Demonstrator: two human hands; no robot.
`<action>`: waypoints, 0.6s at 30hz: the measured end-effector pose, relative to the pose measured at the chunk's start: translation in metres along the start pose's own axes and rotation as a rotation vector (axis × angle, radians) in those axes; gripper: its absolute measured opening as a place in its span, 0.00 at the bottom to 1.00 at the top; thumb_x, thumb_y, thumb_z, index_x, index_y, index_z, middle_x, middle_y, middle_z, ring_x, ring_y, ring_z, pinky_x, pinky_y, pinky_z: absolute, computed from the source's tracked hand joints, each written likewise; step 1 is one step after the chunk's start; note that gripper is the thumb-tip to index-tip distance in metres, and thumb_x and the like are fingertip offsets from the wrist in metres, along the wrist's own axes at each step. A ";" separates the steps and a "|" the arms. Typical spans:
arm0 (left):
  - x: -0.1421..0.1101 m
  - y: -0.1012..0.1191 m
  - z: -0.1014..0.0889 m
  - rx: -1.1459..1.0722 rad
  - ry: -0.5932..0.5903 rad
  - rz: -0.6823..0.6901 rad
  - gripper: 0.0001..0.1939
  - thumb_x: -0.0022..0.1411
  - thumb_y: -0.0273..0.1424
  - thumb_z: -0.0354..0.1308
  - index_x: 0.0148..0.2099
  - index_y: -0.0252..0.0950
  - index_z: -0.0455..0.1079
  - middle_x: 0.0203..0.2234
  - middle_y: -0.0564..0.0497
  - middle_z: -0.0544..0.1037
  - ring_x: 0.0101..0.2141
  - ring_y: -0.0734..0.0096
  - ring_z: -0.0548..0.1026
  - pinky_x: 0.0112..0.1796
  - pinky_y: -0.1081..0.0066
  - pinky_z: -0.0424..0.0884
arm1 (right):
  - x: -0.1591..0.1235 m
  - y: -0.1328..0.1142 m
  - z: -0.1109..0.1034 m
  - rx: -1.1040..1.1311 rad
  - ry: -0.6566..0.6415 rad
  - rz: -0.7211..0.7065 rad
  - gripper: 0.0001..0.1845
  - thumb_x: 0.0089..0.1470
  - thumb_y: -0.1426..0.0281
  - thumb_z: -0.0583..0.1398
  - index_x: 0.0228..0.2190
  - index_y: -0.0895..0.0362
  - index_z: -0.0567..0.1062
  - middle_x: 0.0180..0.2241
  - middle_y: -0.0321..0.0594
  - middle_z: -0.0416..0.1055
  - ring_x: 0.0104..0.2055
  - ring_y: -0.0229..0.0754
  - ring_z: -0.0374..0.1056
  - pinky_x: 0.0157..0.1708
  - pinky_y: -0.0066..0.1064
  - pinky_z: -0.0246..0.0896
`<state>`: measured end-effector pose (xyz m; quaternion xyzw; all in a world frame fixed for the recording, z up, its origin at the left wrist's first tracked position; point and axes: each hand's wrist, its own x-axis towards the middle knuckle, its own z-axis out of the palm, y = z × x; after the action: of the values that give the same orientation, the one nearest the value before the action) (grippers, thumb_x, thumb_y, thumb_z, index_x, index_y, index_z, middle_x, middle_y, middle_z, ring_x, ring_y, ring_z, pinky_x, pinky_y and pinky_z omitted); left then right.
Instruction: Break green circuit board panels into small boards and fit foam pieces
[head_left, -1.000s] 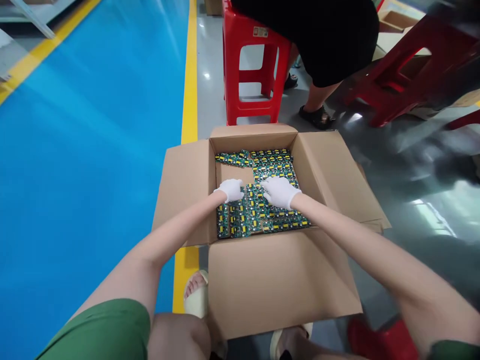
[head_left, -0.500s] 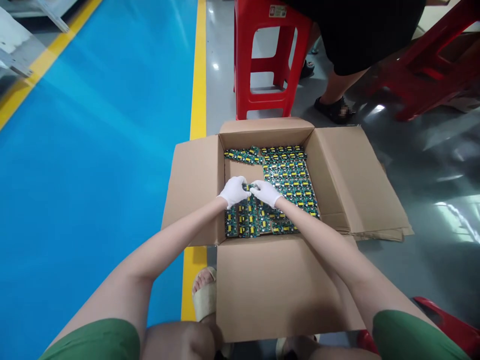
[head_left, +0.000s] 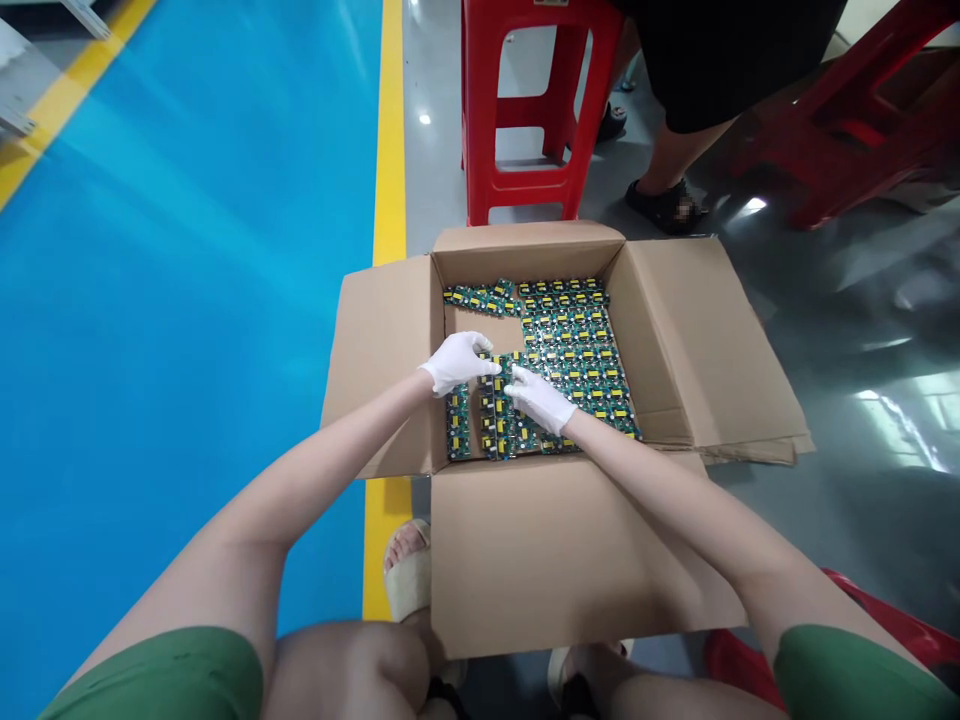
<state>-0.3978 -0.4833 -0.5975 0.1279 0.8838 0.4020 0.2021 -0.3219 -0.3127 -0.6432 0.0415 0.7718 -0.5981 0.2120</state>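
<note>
Blue floor (head_left: 187, 350), hands (head_left: 459, 362) angled inward

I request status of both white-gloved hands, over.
Left hand, right hand: at green circuit boards, grip unclear. Boards inside open brown cardboard box. Red plastic stool beyond box, not blocking.

Entry from above is permitted by the open top of the box (head_left: 651, 350). Bare floor (head_left: 484, 329) is exposed beside the left edge, bounded by slanted boards (head_left: 480, 301) at the far left corner, packed boards (head_left: 574, 352) rightward and the left hand (head_left: 456, 363) nearward. The near edge is crossed by the right forearm (head_left: 664, 500); the far edge is backed by a stool (head_left: 531, 186).
</note>
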 end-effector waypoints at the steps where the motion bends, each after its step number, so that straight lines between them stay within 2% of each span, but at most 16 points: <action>1: 0.000 0.000 -0.001 -0.004 -0.006 -0.004 0.23 0.45 0.35 0.68 0.44 0.30 0.74 0.39 0.44 0.79 0.39 0.63 0.76 0.43 0.65 0.72 | -0.001 0.000 0.002 -0.018 0.028 -0.002 0.16 0.53 0.68 0.53 0.44 0.57 0.67 0.22 0.28 0.56 0.22 0.35 0.54 0.25 0.26 0.58; 4: -0.002 0.006 -0.008 0.026 -0.013 0.032 0.21 0.46 0.35 0.68 0.43 0.30 0.74 0.38 0.44 0.79 0.39 0.63 0.76 0.42 0.66 0.71 | -0.003 -0.007 0.012 -0.073 0.160 -0.021 0.17 0.52 0.69 0.53 0.45 0.59 0.68 0.21 0.28 0.56 0.22 0.36 0.55 0.27 0.27 0.57; 7: -0.002 0.013 -0.015 0.053 0.006 0.078 0.19 0.48 0.33 0.67 0.43 0.30 0.75 0.38 0.45 0.79 0.38 0.64 0.75 0.42 0.66 0.71 | -0.005 -0.019 0.019 -0.122 0.256 -0.062 0.18 0.52 0.68 0.55 0.45 0.60 0.70 0.23 0.32 0.62 0.27 0.38 0.60 0.33 0.30 0.59; 12: 0.006 0.010 -0.021 -0.043 -0.028 0.107 0.23 0.49 0.31 0.66 0.48 0.28 0.73 0.42 0.42 0.78 0.39 0.65 0.74 0.45 0.65 0.70 | -0.006 -0.032 0.016 -0.201 0.359 -0.073 0.20 0.53 0.71 0.55 0.48 0.60 0.71 0.30 0.39 0.72 0.35 0.44 0.67 0.45 0.36 0.61; 16: 0.010 -0.001 -0.020 -0.093 -0.021 0.061 0.25 0.50 0.31 0.65 0.50 0.26 0.71 0.43 0.40 0.77 0.41 0.63 0.74 0.46 0.63 0.69 | -0.005 -0.025 0.012 -0.172 0.375 -0.018 0.21 0.53 0.71 0.55 0.48 0.63 0.71 0.36 0.47 0.75 0.43 0.50 0.70 0.52 0.44 0.60; 18: 0.011 -0.005 -0.020 -0.143 -0.061 0.044 0.26 0.50 0.32 0.64 0.51 0.25 0.70 0.44 0.39 0.77 0.42 0.63 0.74 0.46 0.63 0.69 | -0.003 -0.021 0.016 -0.113 0.322 -0.023 0.23 0.52 0.72 0.55 0.51 0.62 0.70 0.45 0.50 0.74 0.50 0.48 0.69 0.55 0.41 0.59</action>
<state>-0.4172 -0.4951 -0.5918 0.1449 0.8432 0.4646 0.2285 -0.3216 -0.3328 -0.6264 0.1162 0.8286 -0.5417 0.0807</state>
